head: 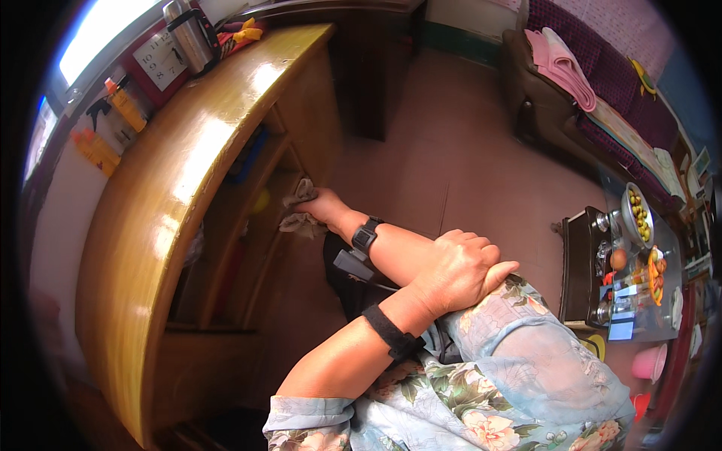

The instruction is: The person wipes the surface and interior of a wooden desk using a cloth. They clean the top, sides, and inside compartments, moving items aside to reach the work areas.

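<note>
My right hand reaches left across the body and grips a crumpled grey cloth at the front edge of the open shelves of a wooden cabinet. Part of the cloth sticks out above the fingers and part hangs below. My left hand lies across my right arm near the elbow, its fingers curled over the rolled edge of the floral right sleeve. Its fingertips are hidden. A black band sits on each wrist. Inside the shelves are a blue object and a blurred yellow round one.
Along the cabinet's back edge stand a steel flask, a square clock and orange bottles. At right, a glass-topped table bears a bowl of fruit. A sofa with pink towels stands at upper right.
</note>
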`<state>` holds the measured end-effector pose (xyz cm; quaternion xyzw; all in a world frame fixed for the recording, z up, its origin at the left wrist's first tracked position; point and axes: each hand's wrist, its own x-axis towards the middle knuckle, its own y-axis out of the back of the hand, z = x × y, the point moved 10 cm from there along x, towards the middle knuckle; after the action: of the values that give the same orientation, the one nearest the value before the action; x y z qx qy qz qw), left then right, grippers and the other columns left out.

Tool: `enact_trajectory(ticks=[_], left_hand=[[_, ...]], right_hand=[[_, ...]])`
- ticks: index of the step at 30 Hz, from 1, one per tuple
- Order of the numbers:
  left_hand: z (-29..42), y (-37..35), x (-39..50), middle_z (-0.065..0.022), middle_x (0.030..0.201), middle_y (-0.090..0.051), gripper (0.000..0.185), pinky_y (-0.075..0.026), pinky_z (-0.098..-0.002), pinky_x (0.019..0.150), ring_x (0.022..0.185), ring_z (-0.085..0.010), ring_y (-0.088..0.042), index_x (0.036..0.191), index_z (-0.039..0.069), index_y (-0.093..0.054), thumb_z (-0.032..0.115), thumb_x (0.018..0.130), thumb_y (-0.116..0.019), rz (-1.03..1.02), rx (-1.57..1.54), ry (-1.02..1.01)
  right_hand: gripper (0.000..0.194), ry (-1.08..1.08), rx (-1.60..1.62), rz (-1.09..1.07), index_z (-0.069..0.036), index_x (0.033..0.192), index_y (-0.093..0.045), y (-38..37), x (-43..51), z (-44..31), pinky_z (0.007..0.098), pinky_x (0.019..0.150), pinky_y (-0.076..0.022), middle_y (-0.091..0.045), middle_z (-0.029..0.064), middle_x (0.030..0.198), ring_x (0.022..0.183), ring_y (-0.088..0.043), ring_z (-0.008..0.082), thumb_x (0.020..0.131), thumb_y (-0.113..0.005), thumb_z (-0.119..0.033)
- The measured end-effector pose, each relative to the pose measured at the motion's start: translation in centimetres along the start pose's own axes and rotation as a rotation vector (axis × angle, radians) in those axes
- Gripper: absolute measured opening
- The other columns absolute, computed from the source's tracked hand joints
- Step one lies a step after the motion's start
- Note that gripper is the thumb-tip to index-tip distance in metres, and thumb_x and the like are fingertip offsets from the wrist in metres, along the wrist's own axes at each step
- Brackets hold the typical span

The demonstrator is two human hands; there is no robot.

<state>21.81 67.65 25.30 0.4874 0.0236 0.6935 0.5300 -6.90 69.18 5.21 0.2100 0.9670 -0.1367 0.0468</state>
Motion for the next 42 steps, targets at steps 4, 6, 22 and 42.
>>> enact_trajectory(ticks=[4, 6, 22, 42], left_hand=[[0.0, 0.8, -0.6, -0.0109, 0.071, -0.063, 0.038, -0.051, -0.0406, 0.068, 0.070, -0.0311, -0.063, 0.069, 0.006, -0.061, 0.036, 0.092, -0.066, 0.016, 0.013, 0.007], [-0.7, 1.5, -1.1, -0.0102, 0.073, -0.063, 0.036, -0.051, -0.0404, 0.069, 0.072, -0.0306, -0.063, 0.071, 0.006, -0.061, 0.035, 0.091, -0.067, 0.016, 0.061, 0.006], [-4.9, 2.5, -2.3, -0.0083, 0.072, -0.063, 0.037, -0.050, -0.0379, 0.071, 0.073, -0.0272, -0.063, 0.068, 0.006, -0.062, 0.035, 0.091, -0.067, 0.021, 0.220, 0.111], [-4.6, 3.4, -2.9, -0.0100, 0.104, -0.067, 0.043, -0.043, -0.0446, 0.096, 0.104, -0.0301, -0.061, 0.110, 0.006, -0.067, 0.044, 0.090, -0.064, -0.137, 0.219, 0.108]], right_hand=[[0.030, -0.019, 0.012, -0.024, 0.000, 0.108, -0.070, -0.2, 0.2, 0.5, 0.0326, 0.083, -0.0541, -0.072, 0.0081, 0.104, 0.094, -0.069, 0.0183, 0.081, -0.079, -0.009], [0.030, -0.044, 0.026, -0.023, -0.002, 0.106, -0.071, -0.1, 0.2, 0.9, 0.0328, 0.083, -0.0532, -0.072, 0.0064, 0.103, 0.094, -0.068, 0.0177, 0.080, -0.080, -0.012], [0.031, -0.034, -0.028, -0.092, -0.002, 0.106, -0.071, -1.4, 0.3, 1.5, 0.0327, 0.083, -0.0536, -0.073, 0.0070, 0.103, 0.094, -0.069, 0.0183, 0.078, -0.081, -0.013], [0.033, 0.013, -0.420, -0.137, 0.000, 0.107, -0.071, -1.8, -1.7, -1.5, 0.0320, 0.082, -0.0554, -0.074, 0.0086, 0.102, 0.094, -0.070, 0.0191, 0.078, -0.081, -0.011]])
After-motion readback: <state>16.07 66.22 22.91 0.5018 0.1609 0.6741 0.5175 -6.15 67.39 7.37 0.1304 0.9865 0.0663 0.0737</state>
